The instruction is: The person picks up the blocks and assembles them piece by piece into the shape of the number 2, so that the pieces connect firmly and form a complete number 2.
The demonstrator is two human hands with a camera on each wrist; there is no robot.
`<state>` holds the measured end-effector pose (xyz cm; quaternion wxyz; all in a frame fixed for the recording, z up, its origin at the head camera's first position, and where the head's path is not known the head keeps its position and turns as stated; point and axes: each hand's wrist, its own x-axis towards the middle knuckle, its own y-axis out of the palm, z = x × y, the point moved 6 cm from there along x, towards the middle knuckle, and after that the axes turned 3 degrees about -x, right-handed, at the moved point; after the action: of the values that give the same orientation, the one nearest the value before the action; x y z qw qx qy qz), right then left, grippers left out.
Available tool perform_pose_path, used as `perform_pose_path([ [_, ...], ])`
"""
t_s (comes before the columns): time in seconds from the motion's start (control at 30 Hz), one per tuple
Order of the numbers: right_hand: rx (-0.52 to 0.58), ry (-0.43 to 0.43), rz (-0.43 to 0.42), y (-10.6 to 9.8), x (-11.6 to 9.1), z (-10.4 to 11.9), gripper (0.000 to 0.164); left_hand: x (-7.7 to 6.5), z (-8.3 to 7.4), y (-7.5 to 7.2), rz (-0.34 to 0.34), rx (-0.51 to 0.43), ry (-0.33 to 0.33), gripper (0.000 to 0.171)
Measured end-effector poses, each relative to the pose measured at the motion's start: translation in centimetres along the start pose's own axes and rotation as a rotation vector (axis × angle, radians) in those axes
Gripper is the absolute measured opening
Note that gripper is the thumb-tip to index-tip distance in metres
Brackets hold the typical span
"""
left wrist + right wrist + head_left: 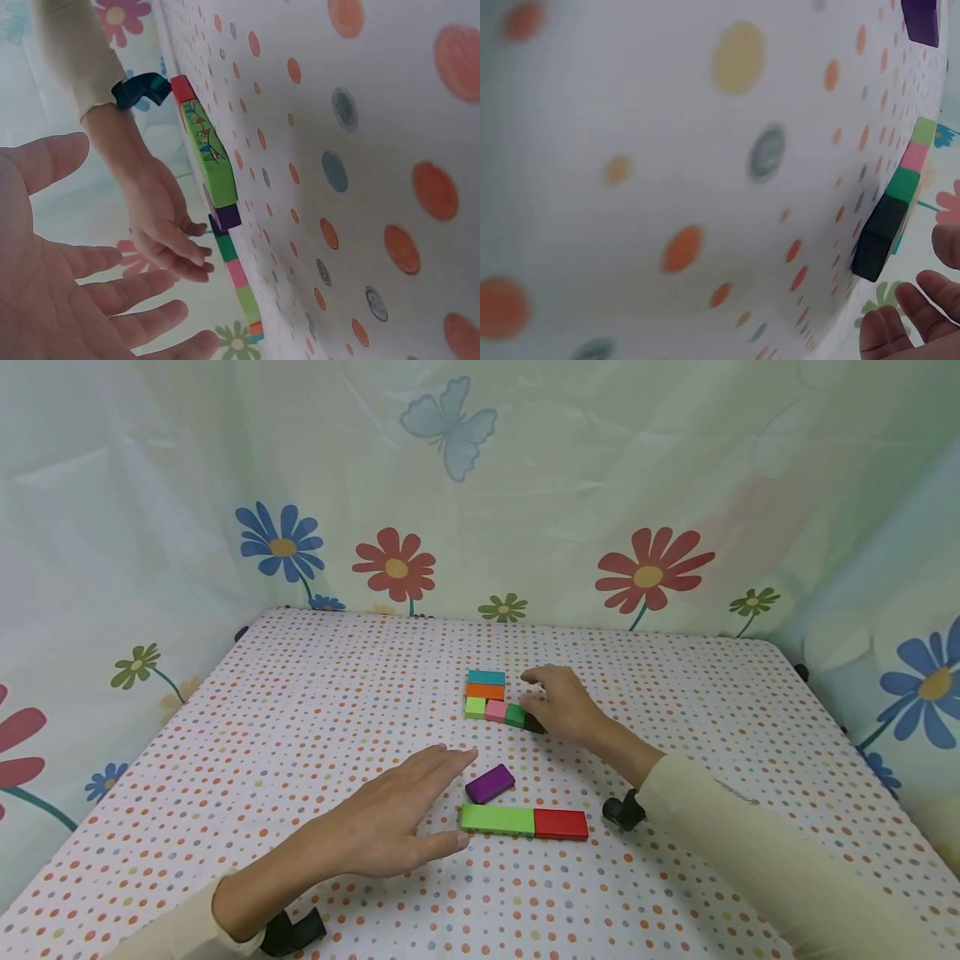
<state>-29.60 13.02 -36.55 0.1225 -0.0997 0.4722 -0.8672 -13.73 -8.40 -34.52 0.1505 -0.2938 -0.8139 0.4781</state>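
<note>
Coloured blocks [496, 711] lie in two groups on a tabletop [360, 693] covered in white with multicoloured dots: a far cluster beside the right hand [566, 706], and a nearer group just in front of the left hand [393, 814]. The left hand is spread wide, fingers straight and thumb apart, holding nothing. The right hand is loosely bent and partly spread; the right wrist view shows a gap between it and the cluster, so it appears to hold nothing.

The largest risk seems to be the far cluster: a sideways bump from the right hand could push its front row askew. A lesser one: the left thumb, near the end of the closer strip, could knock its two pieces apart. Least, the left fingertips could turn the purple block [490, 784].

The long light-green block [497, 820] carries printed bunting on its side and meets a shorter, plain red block [561, 825] end to end. The purple block sits at an angle behind them. In the cluster, a teal block [486, 677] lies behind an orange block [485, 692]; in front runs a slightly bent row of lime, pink, dark green and black pieces.
</note>
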Motion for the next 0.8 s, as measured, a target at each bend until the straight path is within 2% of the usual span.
perform_pose_path([
  [0.47, -0.046, 0.014, -0.027, -0.1, 1.2, 1.0, 0.045, 0.1, -0.3, 0.0, 0.006, -0.011, 0.000, 0.083],
  [0.67, -0.051, 0.049, 0.003, 0.3, 1.9, 0.8, 0.048, 0.2, -0.3, 0.1, 0.011, -0.020, 0.006, 0.082],
  [0.8, -0.023, 0.039, 0.016, 0.7, 2.3, 1.1, 0.047, 0.1, -0.4, 0.1, 0.003, -0.018, 0.018, 0.082],
])
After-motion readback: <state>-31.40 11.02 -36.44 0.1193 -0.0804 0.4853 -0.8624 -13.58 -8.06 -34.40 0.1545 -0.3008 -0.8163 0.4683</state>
